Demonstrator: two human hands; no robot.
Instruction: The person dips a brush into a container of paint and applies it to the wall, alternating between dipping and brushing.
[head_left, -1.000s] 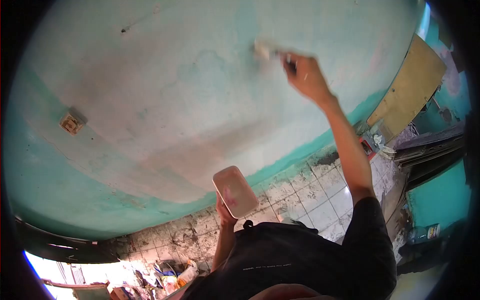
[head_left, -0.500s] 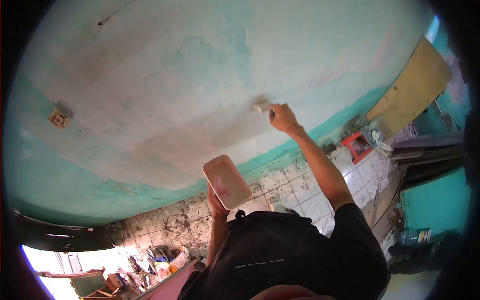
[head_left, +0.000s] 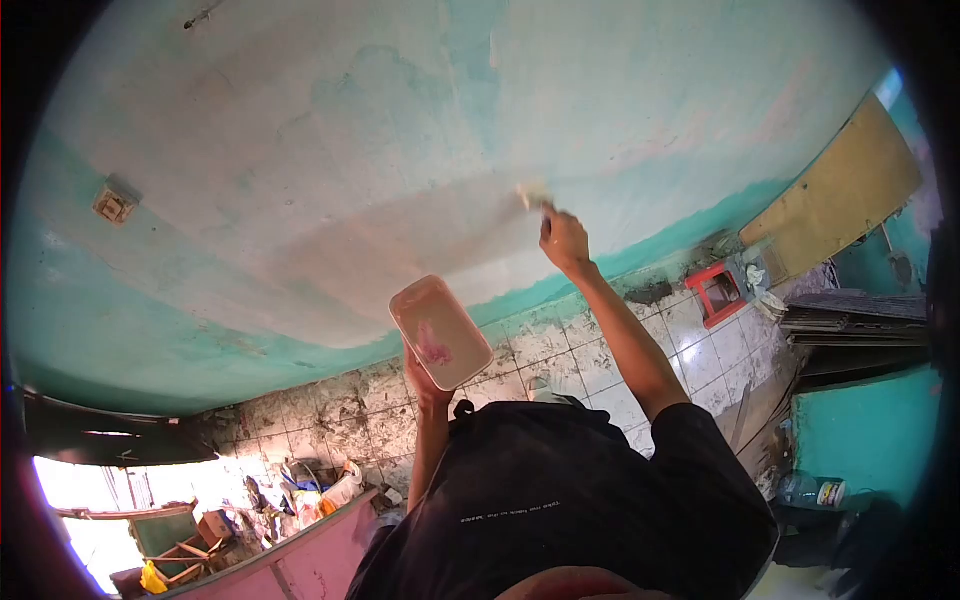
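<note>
My right hand [head_left: 565,242] grips a paintbrush [head_left: 534,194] by its handle, its pale bristles against the wall [head_left: 390,130]. Around and left of the brush, the wall carries a darker, damp-looking band over patchy white and turquoise paint. Lower down, my left hand [head_left: 424,384] supports a rectangular plastic tub [head_left: 458,315] from beneath and the side. Pinkish smears show inside the tub, which is tilted toward me.
A socket box [head_left: 117,202] juts from the wall at left. Along the stained tile floor [head_left: 545,352] stands a red-framed object [head_left: 716,295], near a leaning yellowish board [head_left: 850,190]. Clutter and a pink panel [head_left: 300,555] lie at lower left; a plastic bottle [head_left: 800,490] is at lower right.
The brush has moved slightly up and right along the wall in my right hand. In view, the tub in my left hand sits a little higher and further left.
</note>
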